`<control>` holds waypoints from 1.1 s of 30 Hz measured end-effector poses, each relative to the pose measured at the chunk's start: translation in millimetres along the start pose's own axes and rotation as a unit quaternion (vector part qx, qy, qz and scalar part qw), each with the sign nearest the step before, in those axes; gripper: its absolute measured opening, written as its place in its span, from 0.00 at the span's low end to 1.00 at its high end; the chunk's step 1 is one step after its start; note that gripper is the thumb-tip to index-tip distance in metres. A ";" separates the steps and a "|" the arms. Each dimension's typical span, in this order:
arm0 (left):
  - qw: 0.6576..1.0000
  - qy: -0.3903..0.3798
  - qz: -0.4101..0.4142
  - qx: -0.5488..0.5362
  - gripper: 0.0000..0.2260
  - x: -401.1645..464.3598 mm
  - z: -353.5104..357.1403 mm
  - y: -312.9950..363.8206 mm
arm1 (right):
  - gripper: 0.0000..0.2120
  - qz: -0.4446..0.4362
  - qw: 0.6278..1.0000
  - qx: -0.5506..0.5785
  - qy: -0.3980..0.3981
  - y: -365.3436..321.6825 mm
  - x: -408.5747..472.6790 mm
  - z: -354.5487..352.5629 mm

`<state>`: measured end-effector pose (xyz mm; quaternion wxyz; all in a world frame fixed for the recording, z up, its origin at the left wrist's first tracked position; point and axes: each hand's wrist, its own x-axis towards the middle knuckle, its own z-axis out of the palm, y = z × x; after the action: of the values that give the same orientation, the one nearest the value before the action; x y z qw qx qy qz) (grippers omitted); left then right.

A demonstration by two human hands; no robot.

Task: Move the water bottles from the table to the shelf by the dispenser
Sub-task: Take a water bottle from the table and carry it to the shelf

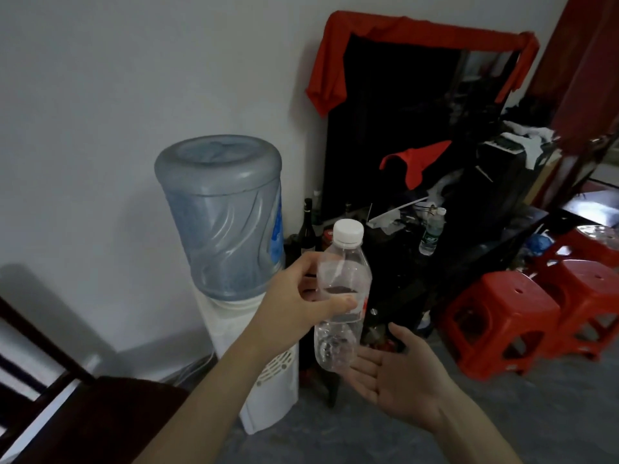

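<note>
Bottle (pixel 341 296), frame centre, nearly empty, light, crushable: my left hand (pixel 294 303) pinches mid-body, right hand (pixel 398 380) open-palmed, empty

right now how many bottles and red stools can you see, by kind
clear plastic water bottles: 2 (one in the left hand, one on the dark shelf)
dispenser jug: 1
dark glass bottles: 1 clear to see
red stools: 2
total: 6
</note>
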<state>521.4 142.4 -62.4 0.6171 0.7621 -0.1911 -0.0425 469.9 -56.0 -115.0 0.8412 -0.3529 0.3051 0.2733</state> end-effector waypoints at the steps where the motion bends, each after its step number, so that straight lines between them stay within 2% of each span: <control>1: 1.000 -0.001 0.000 0.004 0.23 9.0 1.7 -3.6 | 0.37 0.003 1.000 -0.001 0.002 -7.1 6.8 -1.2; 5: 1.000 0.007 -0.005 0.012 0.27 56.9 11.1 -20.2 | 0.37 0.011 1.000 -0.001 0.006 -48.2 42.3 -11.0; 10: 0.999 0.023 -0.011 0.020 0.22 136.8 28.0 -44.5 | 0.37 0.027 1.000 -0.005 0.003 -120.5 94.5 -27.1; 20: 0.999 0.028 -0.041 0.003 0.21 290.2 81.9 -80.4 | 0.36 0.068 0.998 -0.015 0.002 -263.1 186.6 -71.1; 26: 0.996 0.036 -0.077 0.004 0.26 339.2 90.4 -114.3 | 0.35 0.095 0.995 -0.038 0.015 -304.0 239.5 -76.0; 33: 0.993 0.025 -0.114 -0.001 0.25 396.1 82.7 -174.0 | 0.35 0.112 0.992 -0.017 0.054 -340.7 307.3 -80.7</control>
<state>903.8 -41.4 -180.5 0.6134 0.7792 -0.0879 -0.0938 878.2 -247.2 -232.1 0.7815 -0.3446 0.3830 0.3519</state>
